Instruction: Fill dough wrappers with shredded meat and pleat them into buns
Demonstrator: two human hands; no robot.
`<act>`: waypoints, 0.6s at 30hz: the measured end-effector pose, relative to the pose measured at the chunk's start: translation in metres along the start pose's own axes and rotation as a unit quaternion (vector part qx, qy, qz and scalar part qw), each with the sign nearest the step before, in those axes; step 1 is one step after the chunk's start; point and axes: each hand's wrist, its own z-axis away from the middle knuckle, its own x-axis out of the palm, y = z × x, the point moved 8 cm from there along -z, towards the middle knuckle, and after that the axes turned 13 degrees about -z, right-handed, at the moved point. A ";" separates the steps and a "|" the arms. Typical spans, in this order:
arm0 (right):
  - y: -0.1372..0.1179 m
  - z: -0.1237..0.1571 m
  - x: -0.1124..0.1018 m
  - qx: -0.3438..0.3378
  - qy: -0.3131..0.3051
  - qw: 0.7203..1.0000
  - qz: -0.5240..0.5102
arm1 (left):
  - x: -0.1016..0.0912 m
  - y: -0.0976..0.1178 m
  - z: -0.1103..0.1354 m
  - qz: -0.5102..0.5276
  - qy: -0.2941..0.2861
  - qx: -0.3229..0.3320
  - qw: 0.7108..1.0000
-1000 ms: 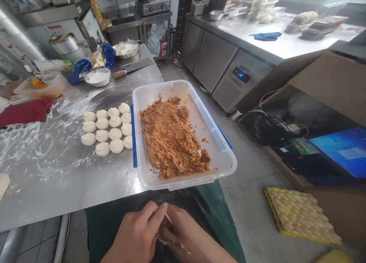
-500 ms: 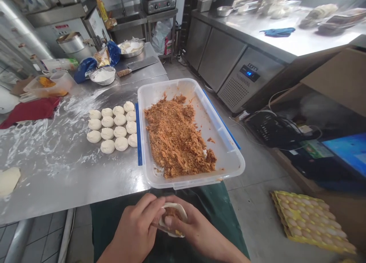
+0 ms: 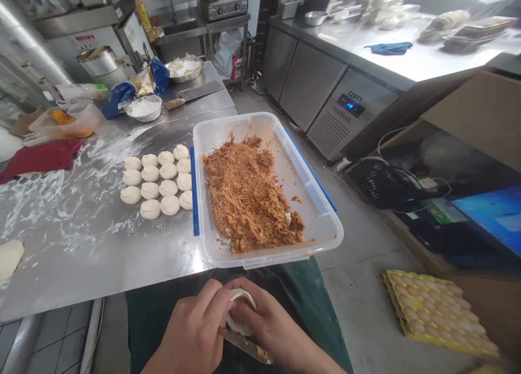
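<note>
My left hand [image 3: 195,330] and my right hand [image 3: 271,322] meet low in the view, over a dark green apron. Both are closed around a small white dough piece [image 3: 240,298], fingers pinching its edges together. A thin flat tool [image 3: 248,349] with filling on it lies under my right hand's fingers. Just beyond, a clear plastic tub [image 3: 321,222] holds brown shredded filling [image 3: 250,195]. Left of the tub, several round filled dough balls [image 3: 157,181] sit in rows on the floured steel table [image 3: 81,254].
A flat dough piece [image 3: 8,257] lies at the table's left edge. A red cloth [image 3: 38,157], containers, a flour bowl [image 3: 143,108] and a cleaver [image 3: 191,94] are at the far end. An egg tray [image 3: 437,311] sits on the floor at right.
The dough wrapper showed brown filling half a second ago; my fingers have since closed the dough over it. The camera shifted slightly.
</note>
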 end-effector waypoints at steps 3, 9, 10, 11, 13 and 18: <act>-0.002 0.001 0.004 -0.001 -0.021 0.999 0.044 | 0.003 0.005 0.000 -0.040 -0.011 0.023 0.999; 0.000 0.000 0.001 0.021 -0.009 0.995 0.094 | 0.005 0.006 0.001 -0.013 -0.031 0.021 0.999; -0.002 -0.001 0.000 0.016 -0.006 0.994 0.104 | 0.006 0.007 0.001 -0.025 -0.030 0.027 0.999; -0.002 -0.001 0.001 0.012 -0.011 0.994 0.112 | 0.006 0.008 0.001 -0.041 -0.027 0.034 0.998; -0.003 -0.002 0.002 0.014 -0.025 0.992 0.125 | 0.005 0.008 0.000 -0.068 -0.019 0.036 0.997; -0.002 -0.006 -0.002 0.036 -0.014 0.990 0.135 | 0.005 0.007 -0.001 -0.043 -0.019 0.030 0.998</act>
